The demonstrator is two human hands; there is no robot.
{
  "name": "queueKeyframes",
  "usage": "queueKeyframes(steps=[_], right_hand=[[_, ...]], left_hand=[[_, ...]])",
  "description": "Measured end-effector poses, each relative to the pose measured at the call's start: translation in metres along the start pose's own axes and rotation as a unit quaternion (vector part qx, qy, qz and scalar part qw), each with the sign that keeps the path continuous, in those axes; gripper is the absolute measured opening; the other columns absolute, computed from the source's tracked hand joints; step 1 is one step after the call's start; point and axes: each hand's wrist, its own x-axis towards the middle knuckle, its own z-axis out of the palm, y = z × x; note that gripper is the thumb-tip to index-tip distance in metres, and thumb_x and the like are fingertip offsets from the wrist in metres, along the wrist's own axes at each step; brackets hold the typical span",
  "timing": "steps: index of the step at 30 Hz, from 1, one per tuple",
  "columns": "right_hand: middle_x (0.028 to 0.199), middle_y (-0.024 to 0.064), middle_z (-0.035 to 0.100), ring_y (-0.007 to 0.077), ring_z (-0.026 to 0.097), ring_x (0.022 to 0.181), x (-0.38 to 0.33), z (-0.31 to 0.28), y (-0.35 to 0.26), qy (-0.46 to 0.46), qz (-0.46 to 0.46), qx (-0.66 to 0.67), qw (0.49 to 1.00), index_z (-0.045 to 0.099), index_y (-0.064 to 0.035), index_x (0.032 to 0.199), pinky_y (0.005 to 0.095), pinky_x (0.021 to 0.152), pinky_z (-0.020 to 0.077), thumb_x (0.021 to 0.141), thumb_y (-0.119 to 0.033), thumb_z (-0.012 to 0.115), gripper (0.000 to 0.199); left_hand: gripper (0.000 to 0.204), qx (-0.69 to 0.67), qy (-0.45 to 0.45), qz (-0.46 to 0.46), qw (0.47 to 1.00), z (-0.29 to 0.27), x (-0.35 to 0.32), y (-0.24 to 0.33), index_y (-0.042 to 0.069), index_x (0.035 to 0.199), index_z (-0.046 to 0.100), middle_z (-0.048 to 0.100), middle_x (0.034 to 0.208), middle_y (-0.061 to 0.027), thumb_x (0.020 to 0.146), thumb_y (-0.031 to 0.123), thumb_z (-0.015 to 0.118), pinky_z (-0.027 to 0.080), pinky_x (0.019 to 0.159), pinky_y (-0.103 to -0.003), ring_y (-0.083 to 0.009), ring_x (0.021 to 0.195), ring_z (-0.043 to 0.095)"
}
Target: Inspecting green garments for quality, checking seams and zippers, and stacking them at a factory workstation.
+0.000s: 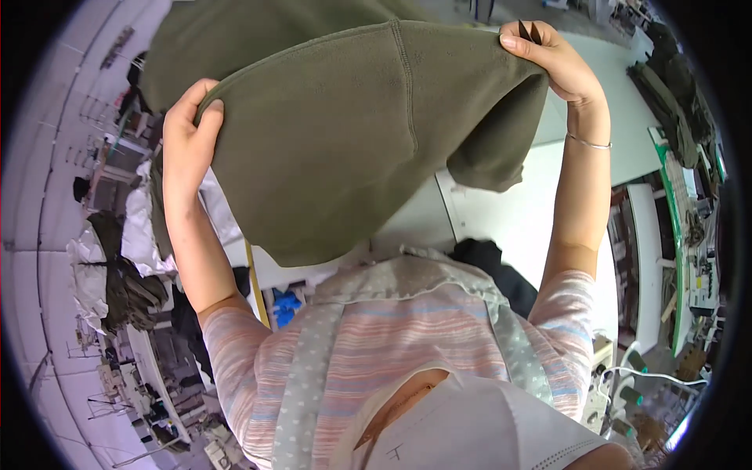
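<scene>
An olive-green fleece-like garment (313, 125) is stretched between my two hands, with a stitched seam running down from its top edge. My left hand (190, 129) pinches its left edge, thumb on the near side and fingers behind. At the upper right, my right hand (552, 63) grips the top edge between thumb and fingers. Two dark pointed blades (530, 31), apparently of small thread snips, stick up from that same hand; their handle is hidden. Below the right hand, the cloth folds over and hangs loose. More olive cloth lies behind the stretched piece.
A white table (501, 215) extends beneath the garment. Sewing machines and benches line the left side, with dark garments (129, 274) piled there. On the right stand a green-edged rack (674, 251) and thread cones (629, 395). A blue item (286, 305) lies below the table's edge.
</scene>
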Motion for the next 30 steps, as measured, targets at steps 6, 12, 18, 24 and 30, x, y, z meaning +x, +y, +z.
queueKeyframes(steps=[6, 12, 18, 24, 30], right_hand=[[0.076, -0.0077, 0.054, 0.0018, 0.047, 0.074, 0.032, -0.017, -0.051, 0.045, -0.059, -0.041, 0.996, 0.062, -0.0083, 0.083, 0.0198, 0.068, 0.0372, 0.085, -0.034, 0.068, 0.027], [0.076, -0.0069, 0.056, 0.0016, 0.049, 0.073, 0.053, -0.014, -0.082, 0.070, -0.071, -0.056, 0.993, 0.064, -0.0081, 0.087, 0.0196, 0.065, 0.0386, 0.084, -0.036, 0.069, 0.028], [0.075, 0.0009, 0.062, 0.0068, 0.056, 0.066, 0.056, -0.004, -0.119, 0.105, -0.036, -0.022, 0.994, 0.062, -0.0011, 0.088, 0.0231, 0.061, 0.0459, 0.081, -0.020, 0.071, 0.023], [0.077, -0.0069, 0.056, 0.0014, 0.048, 0.072, 0.065, -0.026, -0.110, 0.102, -0.120, -0.212, 0.965, 0.064, -0.0075, 0.088, 0.0189, 0.063, 0.0380, 0.084, -0.032, 0.069, 0.026], [0.076, -0.0062, 0.056, 0.0015, 0.047, 0.071, 0.043, -0.049, -0.131, 0.165, -0.076, -0.322, 0.929, 0.063, -0.0039, 0.089, 0.0195, 0.063, 0.0373, 0.084, -0.026, 0.069, 0.024]], left_hand=[[0.015, 0.134, 0.148, 0.089, 0.976, -0.042, 0.018, 0.044, 0.000, 0.090, 0.060, 0.054, 0.069, 0.0034, 0.086, 0.015, 0.062, 0.036, 0.056, -0.021, -0.0036, 0.064, 0.045], [0.024, 0.189, 0.181, 0.056, 0.964, -0.073, 0.031, 0.058, 0.001, 0.082, 0.060, 0.052, 0.061, 0.0019, 0.085, 0.024, 0.067, 0.035, 0.053, -0.022, -0.0041, 0.058, 0.044], [0.030, 0.260, 0.206, 0.032, 0.943, -0.089, 0.048, 0.055, 0.001, 0.074, 0.060, 0.050, 0.056, 0.0015, 0.084, 0.029, 0.068, 0.035, 0.052, -0.023, -0.0042, 0.056, 0.044], [0.026, 0.253, 0.198, 0.067, 0.945, -0.112, 0.050, 0.054, 0.002, 0.078, 0.062, 0.054, 0.060, 0.0023, 0.084, 0.027, 0.068, 0.035, 0.053, -0.022, -0.0043, 0.058, 0.046], [0.021, 0.093, 0.198, 0.141, 0.965, -0.132, 0.044, 0.049, 0.002, 0.086, 0.066, 0.059, 0.072, 0.0039, 0.086, 0.024, 0.067, 0.038, 0.056, -0.020, -0.0041, 0.062, 0.050]])
